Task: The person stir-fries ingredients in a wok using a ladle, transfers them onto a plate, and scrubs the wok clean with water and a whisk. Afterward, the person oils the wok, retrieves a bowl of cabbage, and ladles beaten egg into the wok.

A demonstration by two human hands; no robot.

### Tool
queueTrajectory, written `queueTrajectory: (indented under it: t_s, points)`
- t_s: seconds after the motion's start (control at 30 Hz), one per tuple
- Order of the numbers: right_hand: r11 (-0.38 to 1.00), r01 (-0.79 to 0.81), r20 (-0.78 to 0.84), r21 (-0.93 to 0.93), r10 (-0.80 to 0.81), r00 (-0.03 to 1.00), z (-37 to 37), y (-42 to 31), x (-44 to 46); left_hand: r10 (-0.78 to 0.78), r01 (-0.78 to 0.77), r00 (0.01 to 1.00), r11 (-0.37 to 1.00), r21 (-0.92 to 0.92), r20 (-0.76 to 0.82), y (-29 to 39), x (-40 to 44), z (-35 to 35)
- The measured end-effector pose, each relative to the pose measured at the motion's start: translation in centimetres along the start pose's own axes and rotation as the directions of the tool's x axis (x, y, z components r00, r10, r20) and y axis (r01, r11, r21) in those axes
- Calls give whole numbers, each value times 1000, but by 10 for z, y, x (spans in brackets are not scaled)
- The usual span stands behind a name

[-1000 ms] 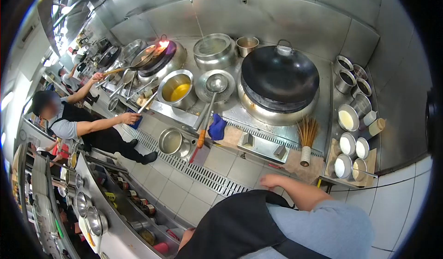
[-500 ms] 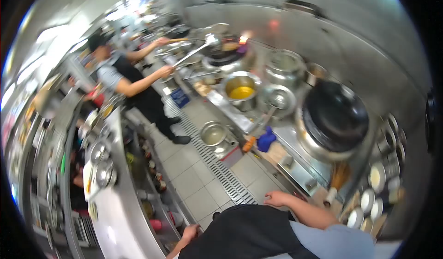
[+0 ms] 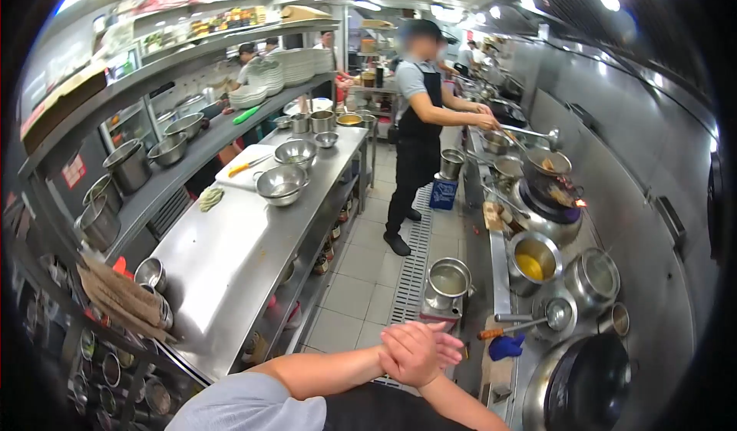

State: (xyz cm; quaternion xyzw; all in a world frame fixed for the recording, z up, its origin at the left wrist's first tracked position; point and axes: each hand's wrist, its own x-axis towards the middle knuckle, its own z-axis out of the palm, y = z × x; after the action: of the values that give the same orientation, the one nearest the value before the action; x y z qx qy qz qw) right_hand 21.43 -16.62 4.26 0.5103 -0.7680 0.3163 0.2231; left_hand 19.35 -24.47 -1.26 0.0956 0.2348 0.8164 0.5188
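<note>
My right hand [image 3: 413, 354] is wrapped around my left hand at the wrist, in front of my dark apron. From beneath it my left hand [image 3: 448, 346] reaches out to the right, fingers stretched, with nothing in it. Both hands are above the floor of the aisle. Just beyond them, a metal pot [image 3: 448, 280] of cloudy liquid stands on a low support. To their right, a ladle [image 3: 558, 314] with a wooden handle rests on a pot, beside a blue cloth [image 3: 505, 346].
A steel counter [image 3: 223, 266] on the left carries metal bowls [image 3: 282, 181] and a white board with an orange-handled knife. On the right are a black wok [image 3: 591, 385] and a pot of yellow liquid [image 3: 530, 266]. A co-worker [image 3: 418, 124] cooks over a flame further along.
My view has swung up and left. My hands, apart before with the left near the counter's edge, have come together, the right now around the left wrist. The co-worker still handles the ladle and wok.
</note>
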Motion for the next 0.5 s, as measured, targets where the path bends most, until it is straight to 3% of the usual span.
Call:
queueTrajectory:
  t_s: [0.07, 0.23, 0.37, 0.47, 0.5]
  points:
    - [993, 67, -85, -94, -75, 994, 9, -1, -6, 130, -126, 985, 991, 44, -110, -13, -22, 2]
    - [996, 83, 16, -43, -83, 996, 28, 0, -9, 292, -275, 925, 956, 102, -244, -14, -54, -1]
    - [998, 47, -70, -34, -49, 996, 32, 13, 5, 380, -359, 893, 925, 124, -242, -3, -71, 4]
    - [997, 55, -134, -47, -61, 989, 46, 36, 1, 332, -309, 890, 943, 122, -313, 12, -80, 4]
    - [999, 12, -99, 47, -8, 995, 57, 49, -13, 404, -382, 896, 913, 142, -185, 15, -84, -4]
